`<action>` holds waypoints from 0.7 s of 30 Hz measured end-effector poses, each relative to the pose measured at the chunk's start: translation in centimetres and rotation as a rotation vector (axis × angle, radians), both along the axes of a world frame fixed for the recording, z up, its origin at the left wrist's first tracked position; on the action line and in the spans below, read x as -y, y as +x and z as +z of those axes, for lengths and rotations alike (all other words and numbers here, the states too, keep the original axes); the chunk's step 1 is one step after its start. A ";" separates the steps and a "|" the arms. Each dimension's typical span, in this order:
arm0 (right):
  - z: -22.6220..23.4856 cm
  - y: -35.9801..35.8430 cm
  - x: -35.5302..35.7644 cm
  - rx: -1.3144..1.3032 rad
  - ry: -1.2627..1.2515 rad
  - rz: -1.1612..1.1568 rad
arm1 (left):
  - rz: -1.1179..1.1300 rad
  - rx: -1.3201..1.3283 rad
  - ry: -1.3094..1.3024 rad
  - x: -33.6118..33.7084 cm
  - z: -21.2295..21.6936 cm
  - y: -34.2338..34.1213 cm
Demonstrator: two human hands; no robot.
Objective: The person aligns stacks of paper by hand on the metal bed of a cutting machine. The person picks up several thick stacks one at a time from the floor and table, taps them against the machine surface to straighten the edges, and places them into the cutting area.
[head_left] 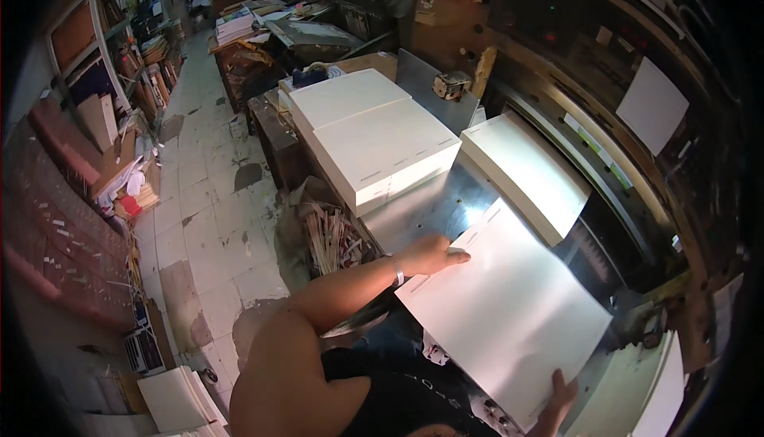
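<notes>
A large white paper sheet (509, 302), perhaps a thin pile of sheets, lies tilted across the space in front of me. At its left edge, my left hand (430, 255) grips it with the thumb on top; the other fingers are partly hidden. My right hand (562, 393) holds the near right edge, its thumb over the paper. Beyond the sheet, a thick paper stack (382, 138) rests on the metal work table (418, 210). A second paper stack (525, 170) sits to its right, under a bright light beside the dark machine (613, 174).
Left of the table stands a sack of paper strips (328, 242). More white paper (641, 393) stands at the lower right. A worn tiled floor (203, 190) runs along the left, past shelves (95, 55). Cluttered piles (318, 35) fill the far side.
</notes>
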State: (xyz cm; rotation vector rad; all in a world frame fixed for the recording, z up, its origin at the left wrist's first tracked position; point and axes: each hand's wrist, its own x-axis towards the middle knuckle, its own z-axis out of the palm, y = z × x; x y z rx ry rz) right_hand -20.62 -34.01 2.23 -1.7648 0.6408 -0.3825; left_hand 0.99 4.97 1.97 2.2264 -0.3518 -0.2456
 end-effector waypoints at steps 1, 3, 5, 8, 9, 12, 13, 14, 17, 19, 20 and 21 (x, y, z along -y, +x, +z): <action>-0.6 0.1 -0.1 -0.018 0.055 0.068 | -0.025 -0.021 -0.027 -0.1 -0.9 0.1; -2.1 0.0 0.2 -0.068 0.061 0.078 | -0.013 -0.025 0.016 -0.3 -2.4 0.3; -3.2 0.2 1.2 -0.168 0.037 0.000 | -0.007 -0.022 0.044 -0.3 -3.4 0.5; -2.9 1.1 3.9 -0.345 0.023 -0.045 | -0.017 -0.043 0.069 -0.3 -3.7 0.6; -2.4 1.8 4.9 -0.393 0.027 -0.071 | -0.001 -0.036 0.065 -0.3 -3.6 0.6; 0.8 4.8 7.6 -0.478 0.070 -0.165 | -0.041 -0.045 0.079 -0.2 -3.3 0.3; 1.7 5.9 7.9 -0.434 0.066 -0.158 | -0.030 -0.077 0.098 -0.3 -3.2 0.2; 2.3 7.1 7.8 -0.351 0.012 -0.169 | -0.032 -0.060 0.052 -0.3 -3.2 0.0; 1.7 11.7 4.7 0.061 -0.344 0.261 | -0.020 -0.015 -0.031 -0.4 -3.5 -0.5; 1.5 14.8 2.8 0.058 -0.473 0.362 | 0.024 0.015 -0.070 -0.6 -3.9 -0.7; 0.9 17.1 1.6 0.109 -0.541 0.463 | -0.011 0.051 -0.092 -0.7 -4.1 -0.8; 0.2 19.7 0.5 0.221 -0.587 0.613 | -0.019 0.110 -0.128 -0.9 -4.3 -1.0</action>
